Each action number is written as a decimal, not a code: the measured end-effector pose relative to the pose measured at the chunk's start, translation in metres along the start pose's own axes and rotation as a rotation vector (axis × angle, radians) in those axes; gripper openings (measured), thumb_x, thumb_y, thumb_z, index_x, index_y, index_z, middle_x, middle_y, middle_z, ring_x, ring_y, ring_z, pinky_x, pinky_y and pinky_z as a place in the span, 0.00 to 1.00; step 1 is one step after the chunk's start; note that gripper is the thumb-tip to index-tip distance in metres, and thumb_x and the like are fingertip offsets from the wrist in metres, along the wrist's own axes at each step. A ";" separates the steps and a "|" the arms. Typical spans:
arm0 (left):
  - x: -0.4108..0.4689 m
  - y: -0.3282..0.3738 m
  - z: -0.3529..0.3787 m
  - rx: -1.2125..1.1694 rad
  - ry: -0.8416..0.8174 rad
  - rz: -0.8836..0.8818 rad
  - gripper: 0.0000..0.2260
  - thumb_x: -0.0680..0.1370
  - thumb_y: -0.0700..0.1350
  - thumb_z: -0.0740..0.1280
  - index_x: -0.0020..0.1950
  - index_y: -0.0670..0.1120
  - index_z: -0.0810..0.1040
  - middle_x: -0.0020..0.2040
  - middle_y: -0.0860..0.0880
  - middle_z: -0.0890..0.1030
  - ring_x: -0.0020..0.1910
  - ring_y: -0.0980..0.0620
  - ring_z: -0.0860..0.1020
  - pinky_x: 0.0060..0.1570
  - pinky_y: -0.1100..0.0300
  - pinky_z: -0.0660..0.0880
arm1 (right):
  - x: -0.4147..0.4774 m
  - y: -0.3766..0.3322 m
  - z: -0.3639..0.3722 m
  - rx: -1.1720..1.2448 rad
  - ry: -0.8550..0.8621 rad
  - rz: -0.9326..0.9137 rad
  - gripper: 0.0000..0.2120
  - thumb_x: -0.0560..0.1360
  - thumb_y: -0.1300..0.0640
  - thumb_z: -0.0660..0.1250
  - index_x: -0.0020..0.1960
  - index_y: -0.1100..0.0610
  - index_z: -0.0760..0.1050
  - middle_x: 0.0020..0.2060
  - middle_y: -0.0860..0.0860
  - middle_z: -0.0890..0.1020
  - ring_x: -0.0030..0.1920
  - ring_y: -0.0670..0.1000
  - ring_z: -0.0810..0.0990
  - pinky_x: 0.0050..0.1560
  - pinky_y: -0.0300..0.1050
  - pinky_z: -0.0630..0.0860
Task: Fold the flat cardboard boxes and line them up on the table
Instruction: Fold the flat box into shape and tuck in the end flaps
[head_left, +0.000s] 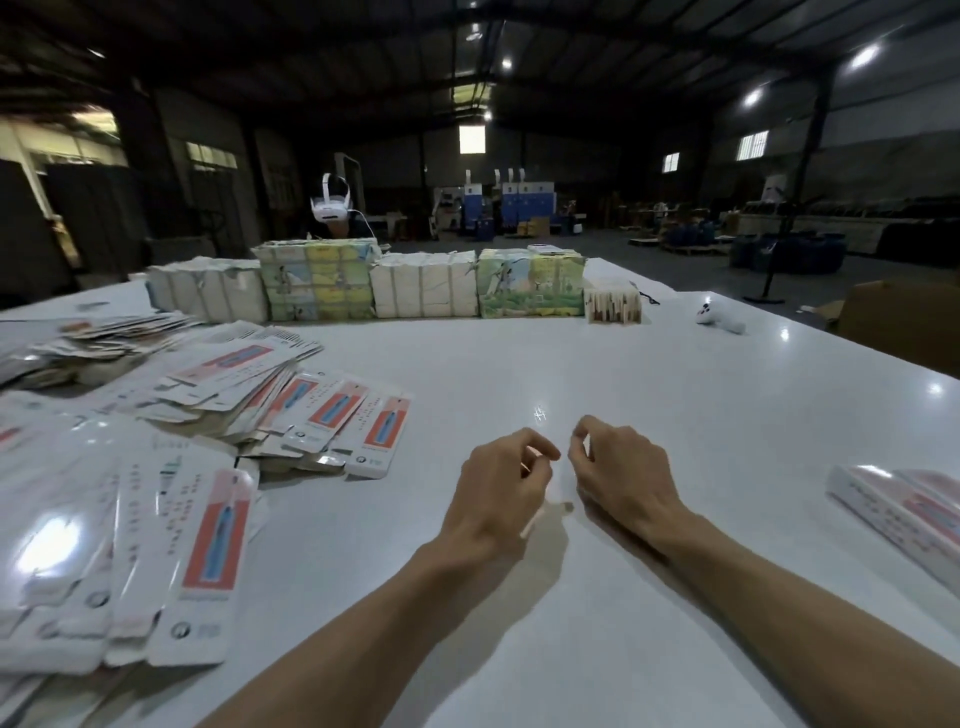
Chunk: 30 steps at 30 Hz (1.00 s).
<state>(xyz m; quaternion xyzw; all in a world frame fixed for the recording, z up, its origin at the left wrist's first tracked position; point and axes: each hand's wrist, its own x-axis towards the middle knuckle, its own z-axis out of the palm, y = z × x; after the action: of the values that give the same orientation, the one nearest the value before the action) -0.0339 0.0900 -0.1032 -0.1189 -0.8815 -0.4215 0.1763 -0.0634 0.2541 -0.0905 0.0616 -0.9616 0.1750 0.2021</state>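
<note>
Flat boxes (332, 423): a loose, overlapping heap of white flattened cartons, each with a red-and-blue printed panel. It is spread over the left part of the worktop, from the near left edge back toward the far row of bundles.
Folded boxes (898, 512): long white cartons with the same red print, lying side by side at the right edge of the worktop. The frame cuts them off in part, and they are well apart from the heap.
Left grip (498, 486): a bare hand over the bare middle of the worktop, back of the hand up, fingers curled in toward the thumb. Nothing shows in it.
Right grip (621, 467): a bare hand just beside the left one but not touching it. Its fingers are curled the same way, thumb and forefinger tips close together, and nothing shows in it.
Both grips: between the heap and the folded boxes, touching neither.
Worktop (571, 353): wide, white and glossy, with lamp glints on it.
Bundles (426, 283): a row of tied packs along the far side, standing side against side. Plain white packs alternate with green-and-yellow pictured ones.
Small pack (613, 304): a lower one at the right end of that row.
Headset (332, 205): white, above and behind the row; what carries it is too dark to tell.
White device (719, 319): small and blurred, lying on the far right of the worktop.
Brown carton (904, 322): beyond the right edge of the worktop.
Hall: a dim warehouse with blue machines (511, 205) at the back.
</note>
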 end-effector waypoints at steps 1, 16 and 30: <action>0.006 -0.002 -0.005 0.073 0.018 -0.016 0.08 0.83 0.48 0.65 0.57 0.55 0.83 0.46 0.56 0.85 0.41 0.57 0.83 0.44 0.61 0.80 | 0.000 0.004 0.005 0.022 -0.023 -0.007 0.10 0.84 0.51 0.60 0.57 0.52 0.78 0.39 0.49 0.83 0.40 0.54 0.82 0.48 0.53 0.81; 0.098 -0.084 -0.106 1.086 -0.086 -0.480 0.24 0.86 0.58 0.58 0.74 0.42 0.74 0.72 0.39 0.73 0.71 0.37 0.71 0.67 0.49 0.71 | 0.020 0.030 0.023 0.348 -0.096 0.023 0.06 0.81 0.51 0.63 0.53 0.44 0.78 0.39 0.43 0.84 0.40 0.49 0.81 0.39 0.43 0.69; 0.121 -0.098 -0.116 0.789 -0.312 -0.615 0.38 0.73 0.74 0.67 0.62 0.41 0.76 0.49 0.47 0.79 0.48 0.48 0.77 0.50 0.56 0.70 | 0.019 0.029 0.017 0.398 -0.137 0.044 0.10 0.80 0.54 0.62 0.53 0.46 0.82 0.40 0.42 0.83 0.47 0.49 0.83 0.41 0.43 0.70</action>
<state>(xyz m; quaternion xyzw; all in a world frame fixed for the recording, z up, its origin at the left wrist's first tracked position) -0.1547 -0.0540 -0.0541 0.1596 -0.9832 -0.0668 -0.0575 -0.0922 0.2742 -0.1062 0.0912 -0.9208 0.3610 0.1161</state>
